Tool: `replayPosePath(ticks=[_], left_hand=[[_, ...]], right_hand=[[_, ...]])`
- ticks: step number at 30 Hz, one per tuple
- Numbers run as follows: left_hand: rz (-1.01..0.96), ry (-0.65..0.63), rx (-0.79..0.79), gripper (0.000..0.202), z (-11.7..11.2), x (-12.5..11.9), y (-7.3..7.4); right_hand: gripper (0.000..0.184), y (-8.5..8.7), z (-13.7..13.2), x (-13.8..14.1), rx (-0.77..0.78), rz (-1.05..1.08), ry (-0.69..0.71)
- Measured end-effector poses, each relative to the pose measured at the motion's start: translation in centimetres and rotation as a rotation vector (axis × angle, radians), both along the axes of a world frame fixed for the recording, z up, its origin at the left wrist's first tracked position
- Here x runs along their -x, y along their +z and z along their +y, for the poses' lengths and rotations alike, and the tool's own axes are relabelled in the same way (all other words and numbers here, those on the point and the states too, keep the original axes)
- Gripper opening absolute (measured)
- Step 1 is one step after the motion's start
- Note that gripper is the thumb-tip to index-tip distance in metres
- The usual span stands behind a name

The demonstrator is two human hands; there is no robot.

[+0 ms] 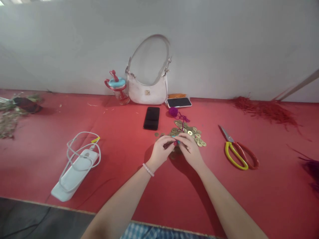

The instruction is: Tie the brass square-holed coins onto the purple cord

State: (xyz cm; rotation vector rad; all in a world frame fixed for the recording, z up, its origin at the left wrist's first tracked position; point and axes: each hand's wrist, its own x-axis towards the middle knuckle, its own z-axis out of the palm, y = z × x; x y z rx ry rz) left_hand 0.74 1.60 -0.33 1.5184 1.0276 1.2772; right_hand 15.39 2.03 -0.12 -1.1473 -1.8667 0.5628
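My left hand (161, 148) and my right hand (190, 149) meet at the middle of the red table, fingertips pinched together. Between them is a strand of purple yarn, mostly covered by the fingers. Small turquoise spots show at the fingertips; I cannot make out what they are. The yarn trails back from the hands to a purple yarn ball (173, 112). Just beyond and partly beneath my fingers spreads a pile of brass-coloured coins (194, 132), some with a hole in the centre.
Scissors (233, 146) with yellow and red handles lie right. A black phone (151, 118), a white-edged phone (178, 102), a white handbag (147, 91) and a lidded cup (119, 88) sit behind. At left is a white power strip (74, 176) with coiled cable; red shreds (269, 109) lie back right.
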Motion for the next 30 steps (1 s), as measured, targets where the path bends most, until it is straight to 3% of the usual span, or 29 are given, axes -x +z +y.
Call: replayPosePath(ticks=[9, 18, 30], left_hand=[[0.009, 0.049, -0.014, 0.011, 0.02, 0.05, 0.1], [0.122, 0.048, 0.073, 0.016, -0.06, 0.11, -0.19], [0.221, -0.002, -0.072, 0.014, -0.32, -0.16, -0.06]], right_hand=[[0.013, 0.32, 0.02, -0.01, 0.055, 0.065, -0.012], [0.012, 0.2, 0.01, -0.17, 0.04, 0.06, -0.09], [0.012, 0.16, -0.12, -0.01, 0.121, 0.08, -0.09]])
